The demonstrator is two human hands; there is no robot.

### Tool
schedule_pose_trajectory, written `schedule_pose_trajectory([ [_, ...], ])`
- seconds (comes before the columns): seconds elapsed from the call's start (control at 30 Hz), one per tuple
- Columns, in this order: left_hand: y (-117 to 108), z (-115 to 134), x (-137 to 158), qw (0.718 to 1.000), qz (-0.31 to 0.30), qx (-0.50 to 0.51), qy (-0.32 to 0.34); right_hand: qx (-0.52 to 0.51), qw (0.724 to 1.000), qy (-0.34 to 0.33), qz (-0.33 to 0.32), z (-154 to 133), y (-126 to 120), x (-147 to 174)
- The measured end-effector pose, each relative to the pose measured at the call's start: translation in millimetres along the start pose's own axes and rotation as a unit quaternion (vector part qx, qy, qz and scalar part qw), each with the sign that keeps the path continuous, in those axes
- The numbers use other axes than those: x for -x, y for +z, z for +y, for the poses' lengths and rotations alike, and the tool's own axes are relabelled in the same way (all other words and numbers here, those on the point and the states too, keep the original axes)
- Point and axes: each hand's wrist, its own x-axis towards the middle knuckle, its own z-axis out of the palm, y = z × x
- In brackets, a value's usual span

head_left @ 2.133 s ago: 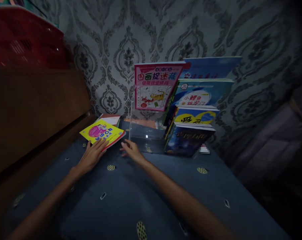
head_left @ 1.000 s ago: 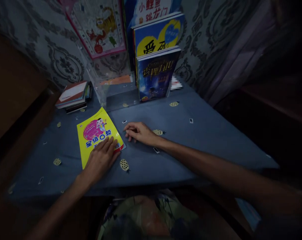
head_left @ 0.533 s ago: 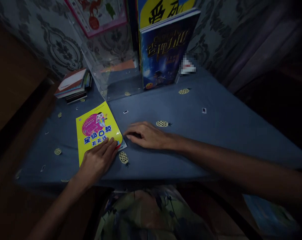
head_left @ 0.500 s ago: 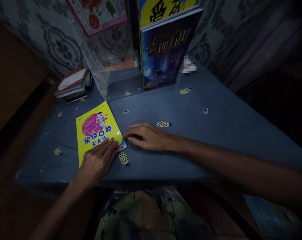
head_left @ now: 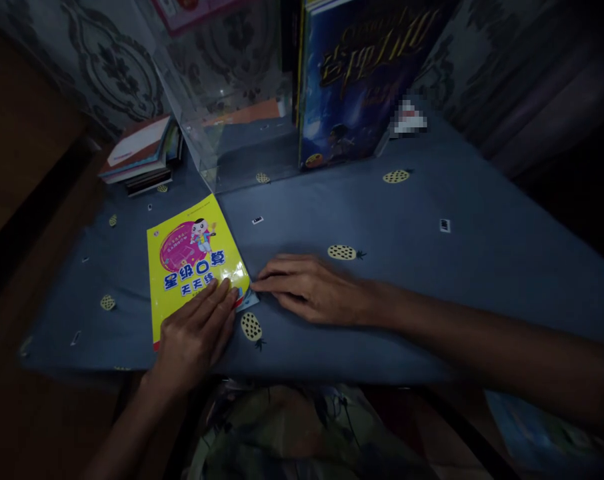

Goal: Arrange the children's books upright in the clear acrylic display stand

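The left hand [head_left: 189,337] lies flat, fingers together and not curled round anything, pressing on the lower part of the yellow workbook [head_left: 185,250]. The right hand [head_left: 317,290] has its fingertips right at the workbook's near right corner, just beside the left fingers; whether they pinch the corner or only touch it, I cannot tell. The workbook rests on the table [head_left: 407,267], most of its cover showing beyond the left hand's fingertips.

It looks light and floppy, a thin paperback with a glossy cover that may slide under dry fingers (the shine near the fingertips hints at that). The corner by the right hand seems the easiest place to take hold, with 1 finger and the thumb, while the 4 left fingers steady the rest. Paper this thin could crease if pulled hard.

Beyond both hands stands the clear rack [head_left: 252,150] with the dark blue book [head_left: 357,100]; past the workbook's far edge sits a small stack of books [head_left: 139,147].
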Motion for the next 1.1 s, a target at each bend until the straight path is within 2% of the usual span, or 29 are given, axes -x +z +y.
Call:
schedule_pose_trajectory([
  [0.33, 1, 0, 0, 1.000, -0.004, -0.002, -0.003, 0.030, 0.999, -0.019, -0.036, 0, -2, 0],
  [0.73, -1, 0, 1, 0.999, -0.017, -0.030, 0.009, 0.128, 0.988, -0.063, -0.059, -1, 0, -2],
  [1.1, -11, 2, -2, 0.995, -0.082, -0.047, 0.025, 0.050, 0.997, -0.033, -0.039, -4, -1, -2],
])
